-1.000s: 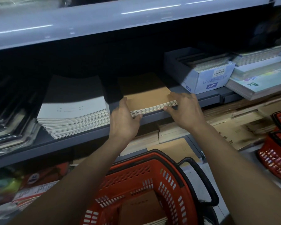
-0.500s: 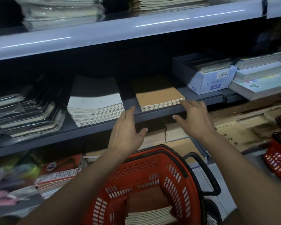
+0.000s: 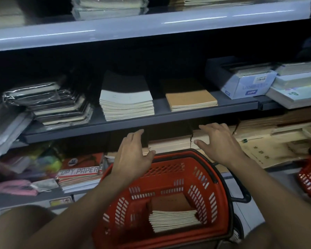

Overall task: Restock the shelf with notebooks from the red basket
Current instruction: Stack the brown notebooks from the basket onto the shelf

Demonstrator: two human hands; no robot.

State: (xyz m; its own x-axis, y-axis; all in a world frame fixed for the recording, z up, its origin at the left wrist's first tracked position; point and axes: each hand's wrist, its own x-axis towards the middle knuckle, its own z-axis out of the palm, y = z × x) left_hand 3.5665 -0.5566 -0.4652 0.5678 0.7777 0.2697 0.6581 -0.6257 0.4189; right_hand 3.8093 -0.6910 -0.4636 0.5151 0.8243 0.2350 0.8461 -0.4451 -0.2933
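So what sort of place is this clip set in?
Most likely a stationery shop aisle: grey metal shelves stacked with brown-cover notebooks, a red plastic shopping basket, and red copy-paper packs.

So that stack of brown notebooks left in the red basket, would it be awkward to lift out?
Probably a little. The brown notebooks look thin and soft-covered, so a few may sag if held by one edge. They lie loose, unbound, so they could slide or fan apart. The red basket has high walls, so lifting straight up seems easiest.

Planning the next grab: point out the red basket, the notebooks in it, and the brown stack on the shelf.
red basket [image 3: 171, 155], head view, far rim.
notebooks [image 3: 174, 220], head view, page edges.
brown stack [image 3: 188, 98], head view, top cover.
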